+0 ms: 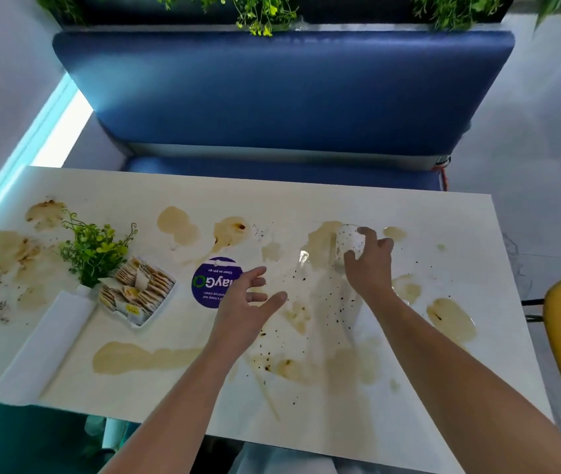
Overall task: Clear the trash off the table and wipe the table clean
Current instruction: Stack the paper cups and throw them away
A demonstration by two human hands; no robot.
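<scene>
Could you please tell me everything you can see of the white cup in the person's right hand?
The white cup is dotted with tiny dark specks; its material is hard to tell. The right hand grips it from above, fingers curled round its side and hiding part of it. It seems tipped rather than upright, over a tan spill on the table. Whether it touches the table is unclear.

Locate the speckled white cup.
Head view, right of centre: the speckled white cup is gripped by the right hand, over a brown spill, right of the purple round sticker.
</scene>
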